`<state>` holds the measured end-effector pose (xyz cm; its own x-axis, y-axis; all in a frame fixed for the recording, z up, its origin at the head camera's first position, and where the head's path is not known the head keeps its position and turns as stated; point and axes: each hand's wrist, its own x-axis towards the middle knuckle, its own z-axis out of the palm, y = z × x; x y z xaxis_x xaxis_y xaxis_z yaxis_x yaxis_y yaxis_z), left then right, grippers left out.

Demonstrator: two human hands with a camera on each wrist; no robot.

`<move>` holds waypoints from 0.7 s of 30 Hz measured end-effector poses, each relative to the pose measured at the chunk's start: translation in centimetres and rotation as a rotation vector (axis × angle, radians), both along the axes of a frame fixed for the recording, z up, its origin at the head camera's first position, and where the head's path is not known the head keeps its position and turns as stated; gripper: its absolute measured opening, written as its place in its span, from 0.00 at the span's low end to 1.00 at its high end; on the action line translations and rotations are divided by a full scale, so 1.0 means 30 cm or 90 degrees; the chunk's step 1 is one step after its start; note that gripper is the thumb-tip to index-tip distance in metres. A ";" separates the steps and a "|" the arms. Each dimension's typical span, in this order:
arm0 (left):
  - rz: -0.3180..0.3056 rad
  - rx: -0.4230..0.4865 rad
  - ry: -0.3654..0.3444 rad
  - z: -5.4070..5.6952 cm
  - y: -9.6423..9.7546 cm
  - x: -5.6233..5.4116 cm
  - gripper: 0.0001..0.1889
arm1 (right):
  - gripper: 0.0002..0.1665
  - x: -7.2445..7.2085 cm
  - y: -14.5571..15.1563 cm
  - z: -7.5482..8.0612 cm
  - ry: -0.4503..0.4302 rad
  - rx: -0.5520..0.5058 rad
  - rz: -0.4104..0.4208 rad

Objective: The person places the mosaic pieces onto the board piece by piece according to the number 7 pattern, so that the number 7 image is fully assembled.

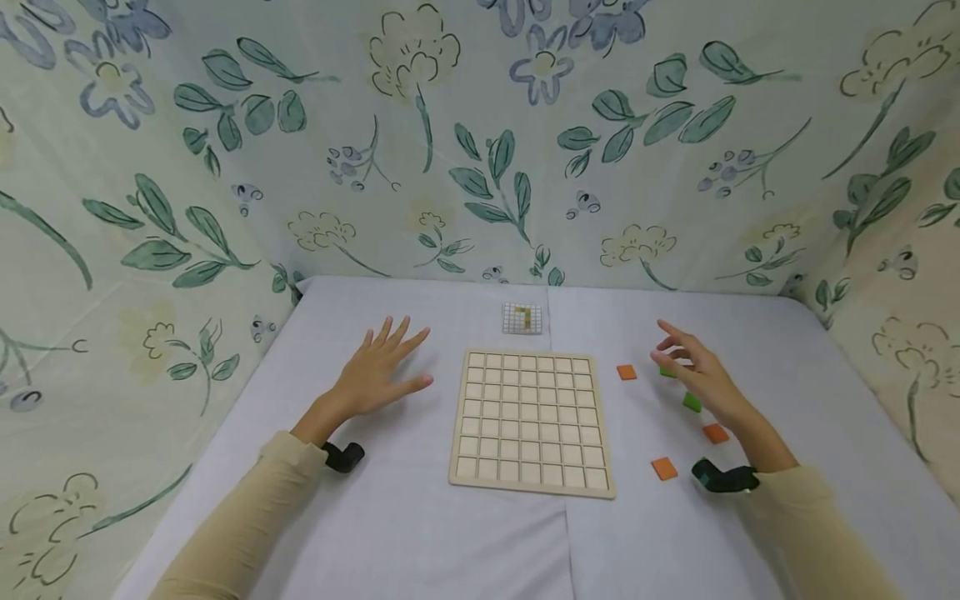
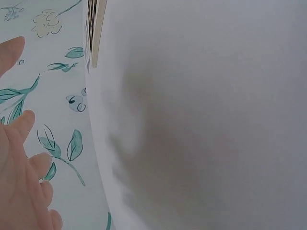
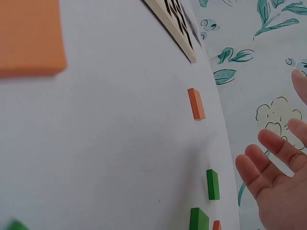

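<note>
A wooden grid board (image 1: pixel 530 421) of square cells lies mid-table, its cells bare. To its left, my left hand (image 1: pixel 378 372) hovers with fingers spread and nothing in it; the left wrist view shows this hand (image 2: pixel 24 167) only in part. My right hand (image 1: pixel 697 371) is over the loose square tiles right of the board, fingers slightly bent and holding nothing. Beneath its fingers a green tile (image 1: pixel 667 372) is partly hidden. Close by lie another green tile (image 1: pixel 692 403) and an orange tile (image 1: pixel 627 372). Seen from the right wrist, the palm (image 3: pixel 283 201) is bare.
Behind the board sits a small card with a coloured grid pattern (image 1: pixel 522 318). Nearer the right wrist are two more orange tiles, one orange tile (image 1: pixel 716 433) by the forearm and another orange tile (image 1: pixel 664 468) beside the board. White cloth (image 1: pixel 420 542) covers the table; floral curtains (image 1: pixel 480 167) surround it.
</note>
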<state>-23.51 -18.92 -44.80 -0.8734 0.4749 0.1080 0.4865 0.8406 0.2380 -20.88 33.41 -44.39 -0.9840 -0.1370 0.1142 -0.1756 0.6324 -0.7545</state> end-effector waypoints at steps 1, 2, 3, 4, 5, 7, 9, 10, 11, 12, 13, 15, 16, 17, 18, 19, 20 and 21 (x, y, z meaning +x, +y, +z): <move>-0.001 0.001 -0.003 -0.003 0.004 0.002 0.44 | 0.41 -0.003 -0.002 -0.005 0.002 0.003 0.002; -0.002 0.003 -0.005 -0.005 0.008 0.004 0.44 | 0.40 -0.005 -0.006 -0.009 0.005 0.006 0.004; -0.003 0.003 -0.007 -0.007 0.012 0.006 0.44 | 0.39 -0.007 -0.009 -0.013 0.009 0.007 0.005; -0.005 0.005 -0.009 -0.009 0.016 0.008 0.44 | 0.39 -0.007 -0.012 -0.017 0.010 0.006 0.006; -0.007 0.006 -0.011 -0.011 0.020 0.010 0.44 | 0.39 -0.009 -0.015 -0.021 0.009 0.005 0.008; -0.012 0.012 -0.018 -0.016 0.027 0.014 0.44 | 0.38 -0.008 -0.023 -0.027 0.007 0.006 0.007; -0.018 0.019 -0.021 -0.021 0.034 0.018 0.44 | 0.38 -0.008 -0.030 -0.034 -0.002 0.006 0.004; -0.022 0.021 -0.022 -0.025 0.037 0.020 0.44 | 0.37 -0.007 -0.034 -0.039 -0.007 0.007 -0.002; -0.025 0.021 -0.022 -0.028 0.042 0.022 0.44 | 0.37 -0.009 -0.036 -0.045 -0.011 0.004 -0.005; -0.028 0.024 -0.025 -0.033 0.045 0.024 0.44 | 0.37 -0.009 -0.038 -0.048 -0.015 0.001 -0.006; -0.032 0.025 -0.027 -0.036 0.049 0.026 0.44 | 0.37 -0.008 -0.040 -0.050 -0.019 0.002 -0.003; -0.038 0.028 -0.031 -0.041 0.056 0.030 0.43 | 0.36 -0.009 -0.042 -0.053 -0.024 -0.002 0.005; -0.041 0.029 -0.032 -0.044 0.059 0.031 0.43 | 0.36 -0.008 -0.043 -0.052 -0.026 -0.005 0.011; -0.044 0.032 -0.033 -0.045 0.062 0.033 0.43 | 0.36 -0.008 -0.042 -0.050 -0.030 -0.011 0.022; -0.046 0.033 -0.036 -0.047 0.065 0.034 0.43 | 0.36 -0.007 -0.042 -0.048 -0.032 -0.010 0.032; -0.048 0.033 -0.036 -0.049 0.067 0.035 0.43 | 0.36 -0.006 -0.043 -0.047 -0.035 -0.017 0.039; -0.050 0.033 -0.034 -0.052 0.070 0.035 0.43 | 0.36 -0.005 -0.044 -0.046 -0.041 -0.028 0.043; -0.052 0.034 -0.037 -0.055 0.072 0.035 0.43 | 0.36 -0.004 -0.044 -0.047 -0.044 -0.034 0.049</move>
<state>-22.44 -16.75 -46.46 -0.8377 0.5395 0.0853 0.5368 0.7845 0.3105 -21.01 32.08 -45.80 -0.9766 -0.2075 0.0560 -0.1687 0.5783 -0.7982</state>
